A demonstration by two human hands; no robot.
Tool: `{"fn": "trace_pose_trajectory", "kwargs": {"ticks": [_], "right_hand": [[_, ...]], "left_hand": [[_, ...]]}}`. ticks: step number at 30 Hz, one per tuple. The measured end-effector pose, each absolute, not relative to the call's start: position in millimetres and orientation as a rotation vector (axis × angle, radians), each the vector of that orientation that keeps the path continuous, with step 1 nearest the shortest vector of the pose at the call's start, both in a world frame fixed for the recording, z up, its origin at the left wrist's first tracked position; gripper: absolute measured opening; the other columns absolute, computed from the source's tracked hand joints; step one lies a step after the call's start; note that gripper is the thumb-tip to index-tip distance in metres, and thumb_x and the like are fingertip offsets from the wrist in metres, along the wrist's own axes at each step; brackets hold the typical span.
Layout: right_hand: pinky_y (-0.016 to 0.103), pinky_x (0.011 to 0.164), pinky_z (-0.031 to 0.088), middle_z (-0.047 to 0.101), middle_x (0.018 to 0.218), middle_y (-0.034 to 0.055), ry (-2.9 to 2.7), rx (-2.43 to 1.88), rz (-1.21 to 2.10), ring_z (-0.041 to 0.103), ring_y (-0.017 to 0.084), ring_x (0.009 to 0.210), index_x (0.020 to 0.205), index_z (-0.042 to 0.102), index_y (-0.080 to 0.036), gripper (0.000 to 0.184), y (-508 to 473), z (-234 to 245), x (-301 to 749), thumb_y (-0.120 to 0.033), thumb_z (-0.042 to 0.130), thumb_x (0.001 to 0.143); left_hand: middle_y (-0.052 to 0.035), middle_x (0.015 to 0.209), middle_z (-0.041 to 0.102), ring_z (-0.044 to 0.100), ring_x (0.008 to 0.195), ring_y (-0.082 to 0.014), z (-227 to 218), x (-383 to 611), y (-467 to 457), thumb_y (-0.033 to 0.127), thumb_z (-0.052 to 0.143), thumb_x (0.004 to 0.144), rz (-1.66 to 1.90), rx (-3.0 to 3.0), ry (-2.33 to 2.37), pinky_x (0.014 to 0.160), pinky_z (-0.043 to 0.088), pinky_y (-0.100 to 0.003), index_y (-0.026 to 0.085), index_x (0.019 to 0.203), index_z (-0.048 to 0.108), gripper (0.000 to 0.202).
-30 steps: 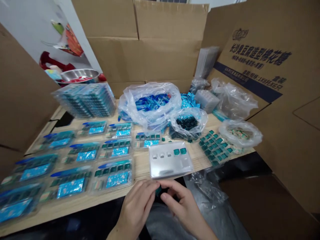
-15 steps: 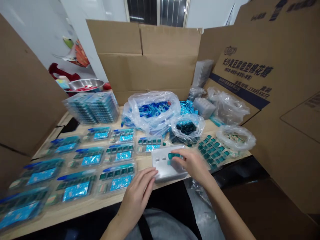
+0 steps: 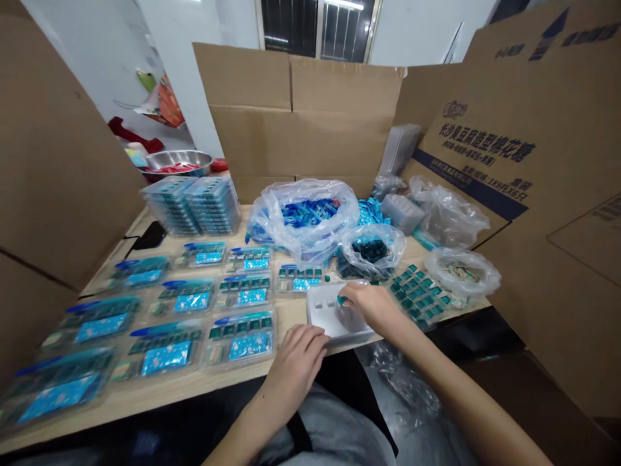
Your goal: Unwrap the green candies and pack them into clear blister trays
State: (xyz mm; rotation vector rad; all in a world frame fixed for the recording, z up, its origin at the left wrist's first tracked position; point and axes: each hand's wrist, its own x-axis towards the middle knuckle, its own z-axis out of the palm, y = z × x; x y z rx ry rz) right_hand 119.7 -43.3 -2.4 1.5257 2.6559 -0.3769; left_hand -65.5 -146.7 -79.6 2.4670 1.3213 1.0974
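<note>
On the table (image 3: 289, 312), about a dozen packs (image 3: 241, 336) lie filled. The clear tray (image 3: 324, 323) shows empty slots. The left hand (image 3: 297, 355) rests loosely curled and empty at the tray's edge. The right hand (image 3: 371, 309) pinches a teal block (image 3: 342, 300) over the tray.

White walls (image 3: 208, 77), barred window (image 3: 317, 29), wooden table (image 3: 194, 382).

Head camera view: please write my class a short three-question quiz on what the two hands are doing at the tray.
1. True or false: the right hand is over the clear tray.
2. The left hand lies nearest to: A the tray's near edge; B the steel bowl; C the stacked packs.
3. Fill in: the small piece at the right fingertips is ____ in colour.
Key: 1 true; 2 A; 3 green.
</note>
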Motion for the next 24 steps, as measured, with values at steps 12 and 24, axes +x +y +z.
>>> {"fn": "trace_pose_trajectory", "kwargs": {"ticks": [12,24], "right_hand": [[0.043,0.09,0.051,0.065,0.11,0.0082,2.817,1.854,-0.94,0.064,0.022,0.099,0.112,0.065,-0.017,0.024,-41,-15,132,-0.025,0.065,0.089],[0.038,0.099,0.051,0.062,0.123,0.0054,2.541,1.98,-2.667,0.065,0.018,0.115,0.131,0.044,-0.034,0.046,-145,-38,140,-0.018,0.059,0.09]], "left_hand": [[-0.0047,0.092,0.069,0.065,0.086,-0.0197,-74,-74,-119,0.015,0.05,0.097,0.964,2.453,1.194,0.076,0.054,-0.031,0.02,0.092,0.066,0.017],[-0.0041,0.102,0.066,0.064,0.097,-0.0195,-48,-66,-115,0.02,0.048,0.1,1.076,2.252,0.969,0.086,0.052,-0.032,0.026,0.109,0.061,0.018]]}}
